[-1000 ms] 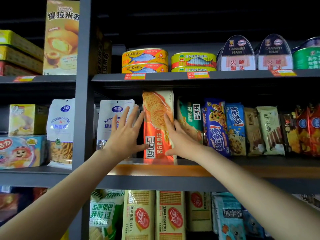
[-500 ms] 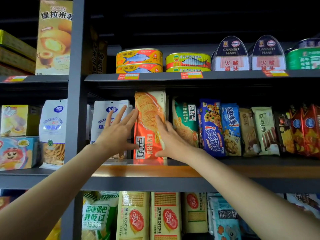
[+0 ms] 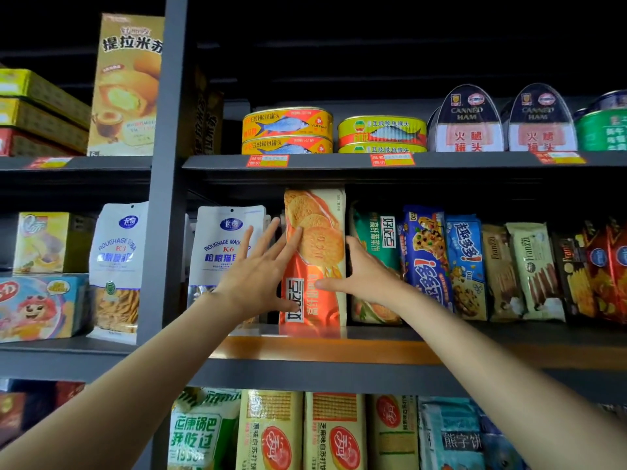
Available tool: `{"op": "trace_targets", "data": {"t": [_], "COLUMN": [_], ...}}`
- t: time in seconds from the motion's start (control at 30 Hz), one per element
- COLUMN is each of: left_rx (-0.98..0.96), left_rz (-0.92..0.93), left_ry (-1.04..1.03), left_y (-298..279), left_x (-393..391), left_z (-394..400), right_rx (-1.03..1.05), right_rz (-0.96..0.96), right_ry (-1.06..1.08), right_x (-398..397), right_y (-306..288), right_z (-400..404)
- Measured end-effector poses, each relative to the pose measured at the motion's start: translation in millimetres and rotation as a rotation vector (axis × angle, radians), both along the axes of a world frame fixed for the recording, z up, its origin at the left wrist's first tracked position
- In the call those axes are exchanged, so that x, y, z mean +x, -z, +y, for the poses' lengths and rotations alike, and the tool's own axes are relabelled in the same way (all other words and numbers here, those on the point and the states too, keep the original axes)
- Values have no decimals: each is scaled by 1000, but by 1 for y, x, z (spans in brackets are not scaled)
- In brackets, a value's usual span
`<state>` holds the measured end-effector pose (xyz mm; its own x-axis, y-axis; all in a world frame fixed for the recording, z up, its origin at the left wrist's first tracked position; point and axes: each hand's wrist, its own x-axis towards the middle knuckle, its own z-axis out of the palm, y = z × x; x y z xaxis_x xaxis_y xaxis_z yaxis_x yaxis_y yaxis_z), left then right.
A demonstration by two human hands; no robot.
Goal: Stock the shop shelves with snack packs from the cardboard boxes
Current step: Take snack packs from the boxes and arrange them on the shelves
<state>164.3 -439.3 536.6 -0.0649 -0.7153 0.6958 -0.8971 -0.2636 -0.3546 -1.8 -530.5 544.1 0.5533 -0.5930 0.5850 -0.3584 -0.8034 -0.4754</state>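
An orange biscuit pack (image 3: 317, 212) stands upright on the middle shelf (image 3: 390, 354), between white pouches and a green pack (image 3: 376, 232). My left hand (image 3: 258, 276) lies against its left side, fingers straight and spread, fingertips on the printed biscuits. My right hand (image 3: 363, 269) is at the pack's right edge. Its thumb lies across the front and its fingers reach in between this pack and the green one. No cardboard box is in view.
White pouches (image 3: 224, 245) stand left of the pack; a row of cookie and wafer packs (image 3: 464, 259) fills the shelf to the right. Fish tins (image 3: 288, 130) and ham cans (image 3: 468, 123) sit on the shelf above, cracker packs (image 3: 271, 432) below. A grey upright post (image 3: 166, 198) divides the shelving.
My right hand slid from the pack's front to its right edge, fingers going in beside the green pack. My left hand's fingertips moved further onto the pack's front.
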Motion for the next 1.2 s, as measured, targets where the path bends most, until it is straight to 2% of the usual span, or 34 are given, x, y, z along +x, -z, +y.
{"op": "trace_targets", "data": {"t": [0.1, 0.33, 0.5, 0.57, 0.63, 0.7, 0.77, 0.83, 0.93, 1.07, 1.2], "left_rx": [4, 38, 28, 11, -2, -14, -19, -24, -90, -322, -481], "left_rz": [-4, -10, 29, 36, 55, 66, 72, 77, 137, 280, 113], "left_ry": [7, -32, -8, 0, 2, 6, 6, -1, 30, 189, 277], "left_y": [-1, -1, 1, 3, 7, 11, 10, 10, 19, 27, 26], "left_x": [-1, 6, 9, 9, 10, 10, 8, 6, 3, 8, 31], "left_z": [-2, -1, 1, 0, 1, 2, 4, 4, 7, 28, 60], "right_rx": [1, 102, 80, -39, -245, -414, -491, -545, -654, -850, -885], "right_rz": [3, -56, -75, -77, -54, 61, 217, 282, 237, 106, 158], "right_ry": [15, -120, -112, -55, 25, 86, 153, 215, 247, 225, 238], "right_x": [3, 9, 11, 9, 7, 4, 1, 0, 3, 10, 26], "right_y": [0, 5, 6, 10, 14, 15, 15, 13, 15, 14, 9], "right_z": [-4, -7, -5, -2, 2, 7, 10, 12, 24, 34, 42]}}
